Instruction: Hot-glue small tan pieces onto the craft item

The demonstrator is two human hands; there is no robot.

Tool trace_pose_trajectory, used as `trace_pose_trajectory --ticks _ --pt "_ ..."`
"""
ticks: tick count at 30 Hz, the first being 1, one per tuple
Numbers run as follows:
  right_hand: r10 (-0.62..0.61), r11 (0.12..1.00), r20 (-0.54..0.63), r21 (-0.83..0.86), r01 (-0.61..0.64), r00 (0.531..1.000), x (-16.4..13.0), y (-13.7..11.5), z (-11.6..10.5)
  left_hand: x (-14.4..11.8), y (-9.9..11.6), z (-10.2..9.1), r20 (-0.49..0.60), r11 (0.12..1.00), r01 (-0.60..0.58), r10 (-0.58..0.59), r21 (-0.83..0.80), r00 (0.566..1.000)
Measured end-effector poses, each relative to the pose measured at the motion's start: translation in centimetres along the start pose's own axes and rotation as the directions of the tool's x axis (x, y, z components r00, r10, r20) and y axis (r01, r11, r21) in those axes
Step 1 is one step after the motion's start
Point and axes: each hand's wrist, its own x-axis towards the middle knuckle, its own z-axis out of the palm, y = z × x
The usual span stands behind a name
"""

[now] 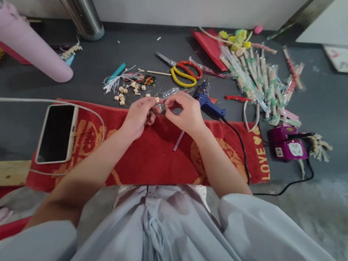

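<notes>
Hands meet over the far edge of a red towel (157, 154). The left hand (139, 115) and right hand (184, 112) both have their fingertips pinched on one small pale craft piece (161, 104), too tiny to identify; the other fingers curl loosely. A blue hot glue gun (208, 103) lies just beyond the right hand, its black cord (239, 146) trailing across the towel beside the right wrist. A wrist dragging back could snag that cord and pull the hot nozzle towards skin or fabric. The piece could also slip and get lost among the pale scraps (124, 93) scattered close by. Gold lettering on the towel's right end reads "LOVE" (262, 160). A smartphone (57, 133) lies screen-up at the left.
</notes>
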Motion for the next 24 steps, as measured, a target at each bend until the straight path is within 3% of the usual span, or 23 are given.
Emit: trace_pose_trajectory --ticks 5,13,24 --pt "-0.035 0.999 0.032 -0.022 0.036 0.999 -0.18 0.26 0.01 0.19 -0.04 0.05 -0.067 0.999 -0.033 0.036 0.032 0.997" --pt "-0.03 0.997 0.04 -0.07 0.033 0.999 -0.24 0.56 0.05 0.13 -0.16 0.04 -0.074 0.996 -0.052 0.057 0.069 0.996" --pt "-0.034 0.998 0.076 0.063 0.029 0.997 -0.27 0.21 -0.05 0.24 -0.32 -0.08 -0.066 0.998 -0.054 0.056 0.039 0.996"
